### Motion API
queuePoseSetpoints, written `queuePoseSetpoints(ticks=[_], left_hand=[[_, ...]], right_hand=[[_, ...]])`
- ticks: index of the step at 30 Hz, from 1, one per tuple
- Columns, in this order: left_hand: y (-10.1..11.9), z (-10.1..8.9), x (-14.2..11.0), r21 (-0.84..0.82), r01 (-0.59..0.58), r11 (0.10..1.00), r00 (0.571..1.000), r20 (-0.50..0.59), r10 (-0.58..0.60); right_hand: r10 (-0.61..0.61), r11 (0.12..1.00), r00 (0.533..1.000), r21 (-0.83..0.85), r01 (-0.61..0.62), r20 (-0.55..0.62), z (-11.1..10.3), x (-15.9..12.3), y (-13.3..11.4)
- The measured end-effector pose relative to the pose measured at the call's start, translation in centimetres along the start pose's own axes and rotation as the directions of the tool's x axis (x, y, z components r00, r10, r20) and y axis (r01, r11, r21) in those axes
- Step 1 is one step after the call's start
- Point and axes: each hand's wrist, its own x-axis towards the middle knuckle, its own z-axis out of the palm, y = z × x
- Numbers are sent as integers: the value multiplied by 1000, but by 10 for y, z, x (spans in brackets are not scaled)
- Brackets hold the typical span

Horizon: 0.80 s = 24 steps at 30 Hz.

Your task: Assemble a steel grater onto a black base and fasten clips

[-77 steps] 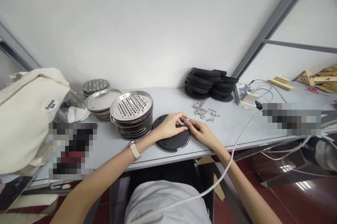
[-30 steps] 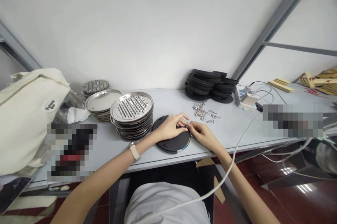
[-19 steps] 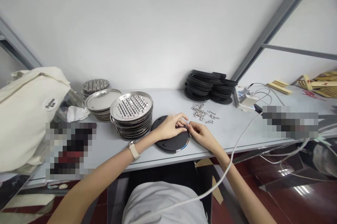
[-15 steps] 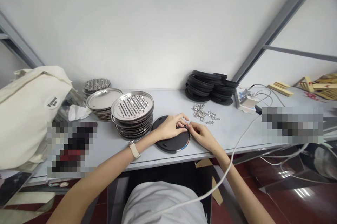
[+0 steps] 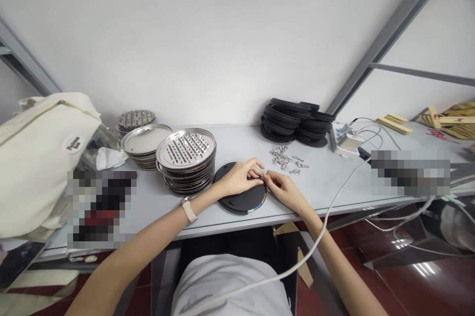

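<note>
Hands meet at right edge of a black disc [image 5: 241,197] lying flat on table [image 5: 326,182], near front edge. Left hand [image 5: 239,177] rests on disc, fingers curled, w/ fingertips pinched at its rim. Right hand [image 5: 280,188] pinches same spot from the other side; whatever's between the fingertips is too small to tell. Metal hooks [image 5: 285,158] just behind, stack of metal trays [image 5: 186,160] to left of disc, black disc stacks [image 5: 297,120] by wall.
</note>
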Motion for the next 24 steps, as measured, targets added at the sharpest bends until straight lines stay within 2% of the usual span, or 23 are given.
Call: queuePoseSetpoints(ticks=[9,20,24], left_hand=[[-1,0,1,112,-31,993,999,-23,34],[-4,0,1,119,-36,992,998,-40,41],[-5,0,1,74,-40,996,999,-19,41]], right_hand=[[6,1000,1000,17,-6,-4,0,0,-2],[4,1000,1000,11,-4,-7,-1,0,-5],[4,1000,1000,11,-3,-12,0,0,-5]])
